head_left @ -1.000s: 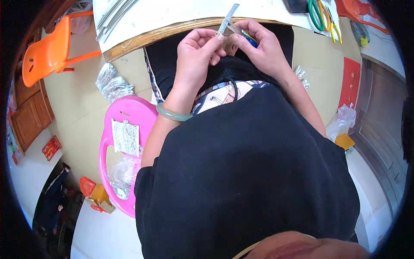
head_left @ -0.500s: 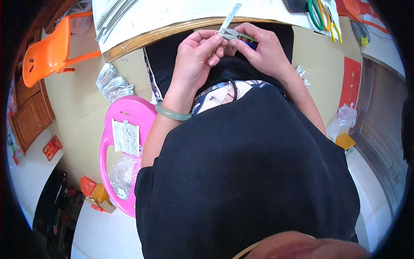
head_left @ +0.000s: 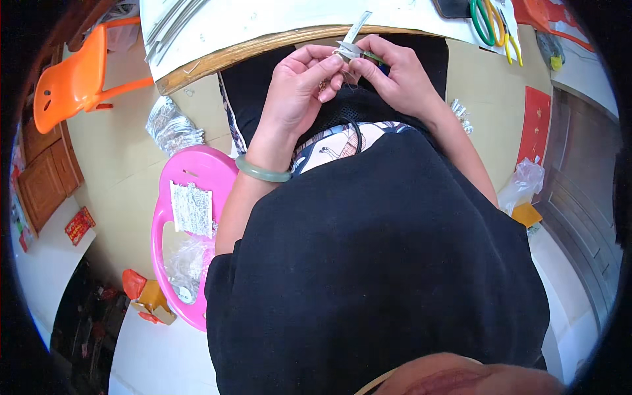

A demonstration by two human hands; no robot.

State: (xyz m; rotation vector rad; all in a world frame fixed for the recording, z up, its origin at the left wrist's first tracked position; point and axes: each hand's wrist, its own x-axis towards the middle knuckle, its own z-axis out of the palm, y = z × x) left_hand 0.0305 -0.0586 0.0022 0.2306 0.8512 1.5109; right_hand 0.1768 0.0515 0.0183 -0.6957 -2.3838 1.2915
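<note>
My left hand [head_left: 306, 82] pinches the lower end of a narrow white paper tag [head_left: 357, 27] between thumb and index finger. A bit of fine gold-coloured chain [head_left: 322, 85] shows among its curled fingers. My right hand [head_left: 398, 76] is closed on small metal thread snips [head_left: 350, 48], their pointed blades beside the tag's lower end. A green part of the tool shows by the right fingers; the rest is hidden. Thin threads hang between the two hands. Both hands are over my lap, just before the table's wooden edge [head_left: 243, 56].
A stack of papers [head_left: 174, 26] and green-, orange- and yellow-handled tools [head_left: 497, 23] lie on the white-covered table. At my left stand a pink plastic stool [head_left: 197, 158] bearing a card wound with white strands [head_left: 192, 207], and an orange chair [head_left: 76, 82]. Bundled white strips [head_left: 172, 125] lie on the floor.
The white tag tilts a little more to the right. The snips have turned slightly, so less of their green part shows. Both hands keep nearly the same place and grip.
</note>
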